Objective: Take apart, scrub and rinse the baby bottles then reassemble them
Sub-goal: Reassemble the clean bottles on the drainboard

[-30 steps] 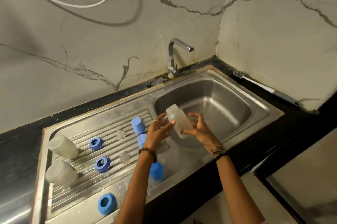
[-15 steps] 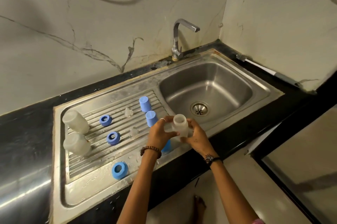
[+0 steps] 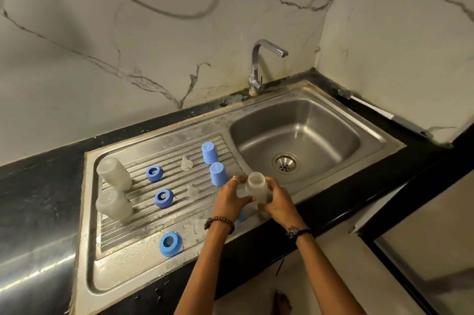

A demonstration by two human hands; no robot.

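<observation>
Both hands hold a cloudy clear bottle body (image 3: 257, 186) upright, open mouth up, above the sink's front rim. My left hand (image 3: 229, 198) grips its left side and my right hand (image 3: 277, 199) grips its right side. On the ribbed drainboard (image 3: 143, 222) two more bottle bodies (image 3: 114, 173) (image 3: 114, 205) stand mouth down at the left. Three blue collar rings (image 3: 154, 173) (image 3: 163, 198) (image 3: 170, 243), two clear teats (image 3: 185, 163) (image 3: 192, 191) and two blue caps (image 3: 209, 152) (image 3: 218, 174) are spread across it. Another blue piece (image 3: 240, 215) peeks out under my left hand.
The steel basin (image 3: 320, 132) with its drain (image 3: 285, 162) lies to the right, the tap (image 3: 259, 66) behind it. A bottle brush (image 3: 379, 113) lies on the black counter by the right wall. Marble walls close the back and right.
The bottle came down from a tilt over the basin towards me and now stands upright over the front rim, both hands still on it. The view pulled back.
</observation>
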